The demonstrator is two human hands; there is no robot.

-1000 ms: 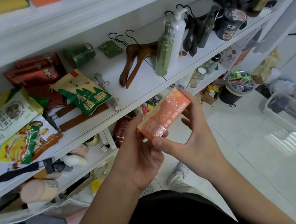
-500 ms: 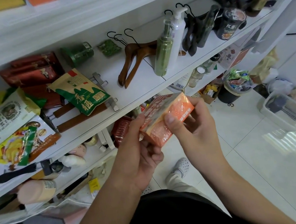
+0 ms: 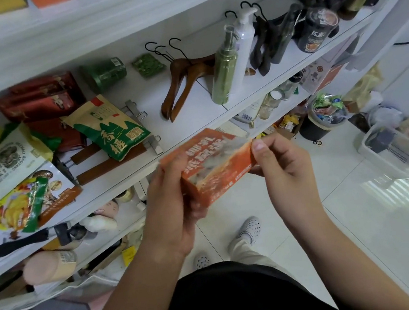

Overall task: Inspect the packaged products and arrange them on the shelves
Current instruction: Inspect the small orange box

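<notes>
Glossy orange cardboard box, held just before the white middle shelf: left hand wraps one end, right hand pinches the other. Best to turn it slowly, checking every face before shelving.

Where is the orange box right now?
In the head view the orange box sits mid-frame, held between the left hand and the right hand, in front of the white shelf, below the brown wooden hangers.
</notes>
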